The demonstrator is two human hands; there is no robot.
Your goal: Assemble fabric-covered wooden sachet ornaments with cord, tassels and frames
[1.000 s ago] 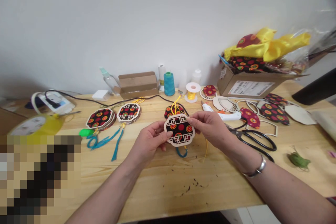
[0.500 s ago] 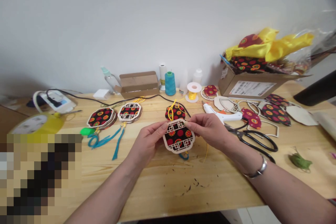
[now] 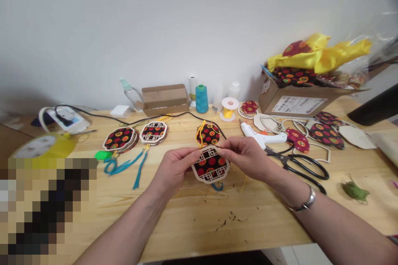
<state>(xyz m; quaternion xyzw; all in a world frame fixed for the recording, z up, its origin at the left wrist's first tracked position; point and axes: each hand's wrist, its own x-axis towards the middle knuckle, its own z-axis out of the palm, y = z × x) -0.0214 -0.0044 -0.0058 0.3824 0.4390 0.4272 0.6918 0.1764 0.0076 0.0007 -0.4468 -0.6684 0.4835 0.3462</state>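
Between both hands, above the tabletop, is a pendant [image 3: 212, 166] with a pale lattice wooden frame over dark floral fabric. My left hand [image 3: 178, 165] pinches its upper left edge. My right hand [image 3: 245, 157] pinches the upper right edge. A yellow cord [image 3: 202, 132] rises from the pendant's top, and a bit of teal tassel [image 3: 218, 186] shows below it. Just behind lies a fabric-covered piece [image 3: 212, 134] on the table. The fingers behind the pendant are hidden.
A white glue gun [image 3: 264, 137] and black-handled scissors [image 3: 306, 165] lie to the right. Finished pendants [image 3: 154, 133] are stacked at left. Teal thread [image 3: 202, 100], a yellow spool [image 3: 229, 109] and a cardboard box [image 3: 298, 101] of fabric stand along the wall. A black cable [image 3: 155, 116] crosses the table.
The pendant has dropped slightly and tilted, with both hands still pinching it. The yellow cord has shifted a little to the left and lower.
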